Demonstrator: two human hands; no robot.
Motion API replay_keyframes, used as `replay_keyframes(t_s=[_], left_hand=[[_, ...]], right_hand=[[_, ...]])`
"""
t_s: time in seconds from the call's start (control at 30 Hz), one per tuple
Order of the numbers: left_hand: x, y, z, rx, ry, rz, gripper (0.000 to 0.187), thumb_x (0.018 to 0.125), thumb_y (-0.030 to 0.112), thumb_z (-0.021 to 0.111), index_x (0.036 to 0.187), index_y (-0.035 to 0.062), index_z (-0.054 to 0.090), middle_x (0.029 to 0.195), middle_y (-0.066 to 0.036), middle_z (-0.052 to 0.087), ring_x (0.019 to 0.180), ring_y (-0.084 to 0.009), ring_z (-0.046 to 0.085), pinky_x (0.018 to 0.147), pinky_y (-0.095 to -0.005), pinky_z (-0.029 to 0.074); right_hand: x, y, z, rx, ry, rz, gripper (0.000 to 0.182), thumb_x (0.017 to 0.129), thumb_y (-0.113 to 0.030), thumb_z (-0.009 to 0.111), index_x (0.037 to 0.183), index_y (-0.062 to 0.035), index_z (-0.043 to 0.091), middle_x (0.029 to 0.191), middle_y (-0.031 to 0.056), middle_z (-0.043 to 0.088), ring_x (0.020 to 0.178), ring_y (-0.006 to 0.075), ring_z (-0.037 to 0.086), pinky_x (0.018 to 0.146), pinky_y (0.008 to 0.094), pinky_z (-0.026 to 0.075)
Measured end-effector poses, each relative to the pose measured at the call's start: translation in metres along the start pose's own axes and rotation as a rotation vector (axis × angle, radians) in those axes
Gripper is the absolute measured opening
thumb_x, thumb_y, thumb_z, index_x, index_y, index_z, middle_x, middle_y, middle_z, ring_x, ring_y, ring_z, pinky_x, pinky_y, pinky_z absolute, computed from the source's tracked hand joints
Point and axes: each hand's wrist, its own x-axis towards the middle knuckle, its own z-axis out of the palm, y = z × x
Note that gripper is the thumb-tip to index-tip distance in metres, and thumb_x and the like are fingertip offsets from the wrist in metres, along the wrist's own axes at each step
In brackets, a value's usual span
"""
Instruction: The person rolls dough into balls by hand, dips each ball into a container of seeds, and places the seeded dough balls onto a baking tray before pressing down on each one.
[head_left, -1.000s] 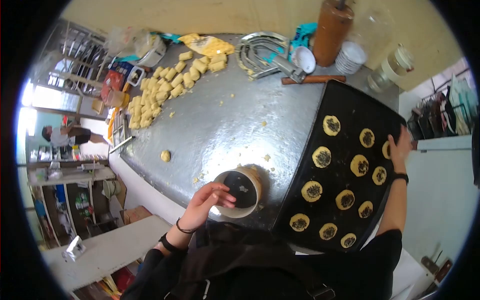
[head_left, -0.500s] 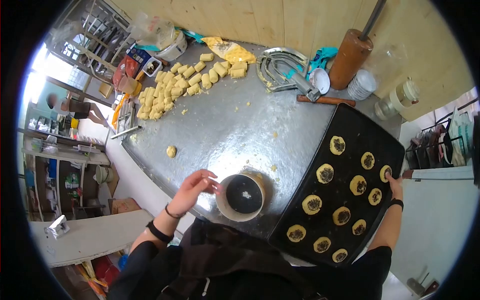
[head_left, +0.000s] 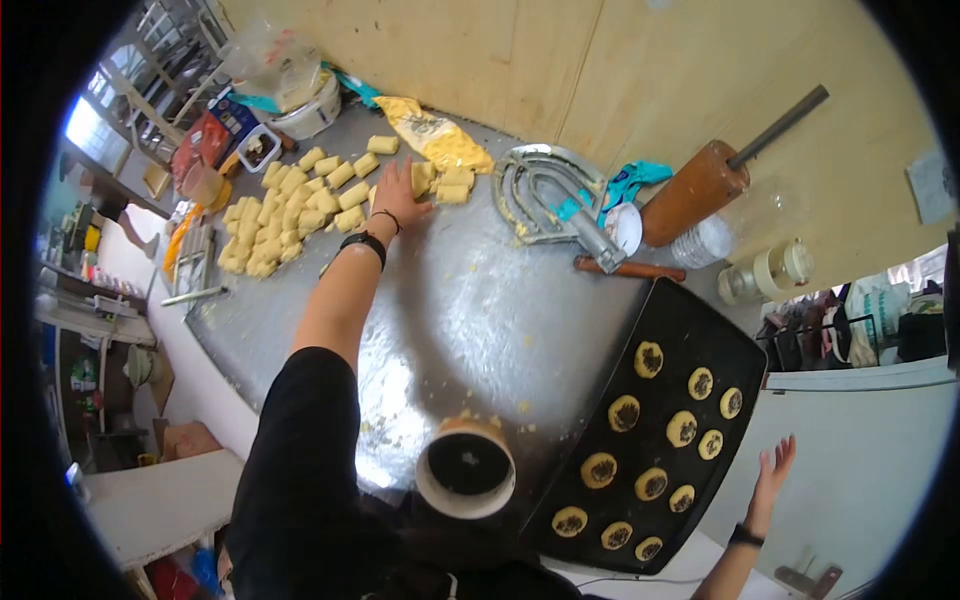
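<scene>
My left hand reaches to the back of the metal table, its fingers stretched out over the cut dough pieces. Whether the fingertips touch a piece is hard to see. To the right of the black baking tray, my right hand hangs in the air with fingers apart and nothing in it. Several round dough cakes with dark crumbly topping lie in rows on the tray. Near my body stands a pale round container with a dark inside.
Along the wall are a metal mixer paddle, a wooden roller, a rolling stick and a yellow piping bag. Tubs and bags crowd the back left corner, near a white tub. Crumbs dot the metal tabletop.
My left hand has moved from beside the round container forward to the dough pieces. My right hand has let go of a cake at the tray's right edge and moved off the tray.
</scene>
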Motion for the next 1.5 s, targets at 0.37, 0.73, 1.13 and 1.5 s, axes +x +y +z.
replay_keyframes(t_s=[0.37,0.73,1.13,1.5], left_hand=[[0.014,-0.021,-0.015,-0.375,0.112,0.095,0.064,0.067,0.030,0.078,0.119,0.0048,0.050,0.105,-0.020,0.061,0.100,-0.0364,0.058,0.086,-0.0415,0.047],[-0.339,0.163,-0.250,-2.201,-0.840,-0.187,0.046,0.091,0.023,0.054,0.130,0.0029,0.044,0.128,-0.011,0.052,0.114,-0.0226,0.054,0.098,-0.0370,0.043],[-0.469,0.088,-0.227,-2.502,-0.406,-0.508,0.043,0.095,0.036,0.041,0.127,0.0070,0.047,0.127,-0.012,0.052,0.112,-0.0200,0.052,0.097,-0.0377,0.041],[-0.396,0.043,-0.289,-2.413,-0.622,-0.039,0.046,0.094,0.032,0.039,0.130,0.0032,0.042,0.135,-0.013,0.043,0.127,-0.0263,0.037,0.107,-0.0456,0.024]], right_hand=[[-0.117,-0.165,0.027,-0.075,0.028,-0.079,0.082,0.071,-0.018,0.065,0.144,-0.0094,0.028,0.141,0.0132,0.035,0.133,0.0283,0.031,0.109,0.0468,0.023],[-0.239,-0.328,0.218,0.329,-0.475,-0.731,0.048,0.084,-0.021,0.058,0.125,0.0016,0.047,0.129,0.0199,0.047,0.122,0.0354,0.043,0.103,0.0422,0.032],[-0.386,-0.298,0.297,0.073,-0.104,-0.960,0.024,0.071,-0.025,0.056,0.088,-0.0098,0.064,0.094,0.0072,0.062,0.104,0.0241,0.054,0.095,0.0494,0.036],[-0.361,-0.379,0.297,0.148,-0.620,-0.918,0.042,0.079,-0.035,0.056,0.108,-0.0048,0.053,0.112,0.0144,0.054,0.113,0.0302,0.049,0.099,0.0444,0.035]])
